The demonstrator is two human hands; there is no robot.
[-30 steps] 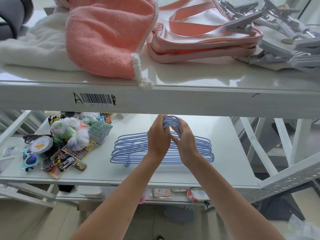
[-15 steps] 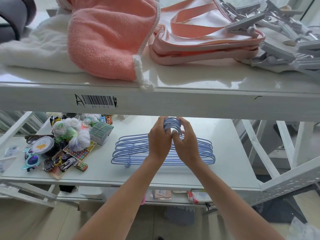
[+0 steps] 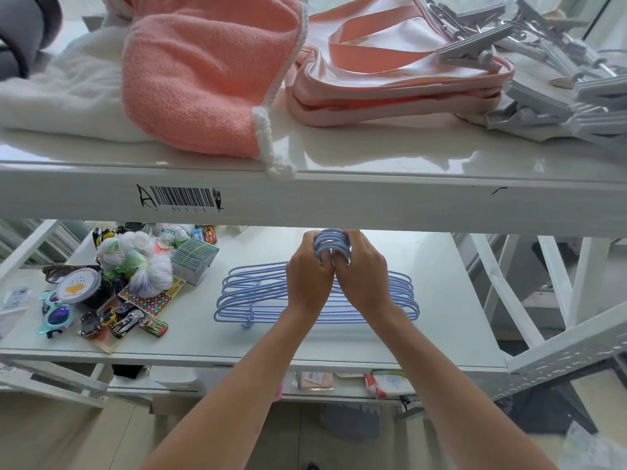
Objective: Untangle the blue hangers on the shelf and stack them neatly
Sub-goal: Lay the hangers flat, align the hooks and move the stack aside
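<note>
White metal shelving fills the view, two glossy tiers in sight plus a lower one [image 3: 237, 385] peeking out beneath, and all the action is on the middle shelf [image 3: 441, 334]. There lies the stack of blue hangers [image 3: 251, 296], wire-thin, bodies flat on the shelf and fanned slightly, shoulders spreading left and right of the wrists. Roughly seven or eight arms show on the left side, though they overlap too closely for a firm count. Their hooks [image 3: 330, 242] are gathered into one tight bundle at the back, about five or six curves visible.

Both hands are in there! The left hand [image 3: 310, 279] and the right hand [image 3: 361, 279] are pressed together knuckle to knuckle, each clamped around that bundle of hooks, fingers curled in from either side.

Left of the hangers, well apart, sits a jumble of small goods: one pair of teal sunglasses [image 3: 56, 315], one round white lid [image 3: 78, 286], about four toy cars [image 3: 125, 322], a cluster of fluffy balls [image 3: 135, 256] and one ribbed grey box [image 3: 193, 262].

On the top shelf [image 3: 373, 195]: one pink fleece towel [image 3: 203, 79] drooping over the edge, one white fluffy cloth [image 3: 68, 96] behind it, one pink-trimmed bag [image 3: 390, 79] and a heap of grey clip hangers [image 3: 559, 79] at far right, too tangled to count. One barcode label [image 3: 181, 197] marks the front edge
</note>
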